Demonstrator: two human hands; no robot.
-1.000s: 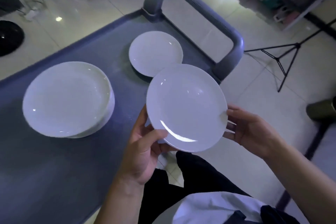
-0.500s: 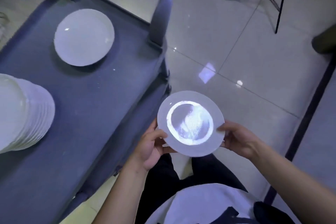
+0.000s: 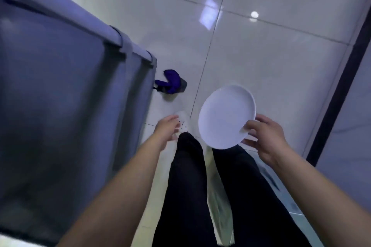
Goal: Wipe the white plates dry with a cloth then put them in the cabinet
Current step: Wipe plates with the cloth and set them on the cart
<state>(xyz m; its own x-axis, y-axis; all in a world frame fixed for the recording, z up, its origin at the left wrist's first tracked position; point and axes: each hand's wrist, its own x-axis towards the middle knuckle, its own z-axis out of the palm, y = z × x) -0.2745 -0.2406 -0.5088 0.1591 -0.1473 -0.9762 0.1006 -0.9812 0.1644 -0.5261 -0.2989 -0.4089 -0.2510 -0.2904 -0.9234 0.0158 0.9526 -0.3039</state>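
A small white plate (image 3: 225,116) is held tilted above the tiled floor, in front of my legs. My right hand (image 3: 265,136) pinches its lower right rim, thumb on top and fingers beneath. My left hand (image 3: 167,127) is off the plate, a little to its left, with loosely curled fingers and nothing in it. No cloth and no cabinet are in view. The other plates are out of sight.
The grey cart (image 3: 60,96) fills the left side, its rail (image 3: 112,32) running diagonally. A blue and grey caster wheel (image 3: 170,81) sticks out at its corner. My white shoe (image 3: 183,123) is on the glossy floor. A dark strip (image 3: 339,86) runs along the right.
My left hand has let go of the plate, which only my right hand now holds. The view has swung down and right, so the cart top and its plates have left the frame.
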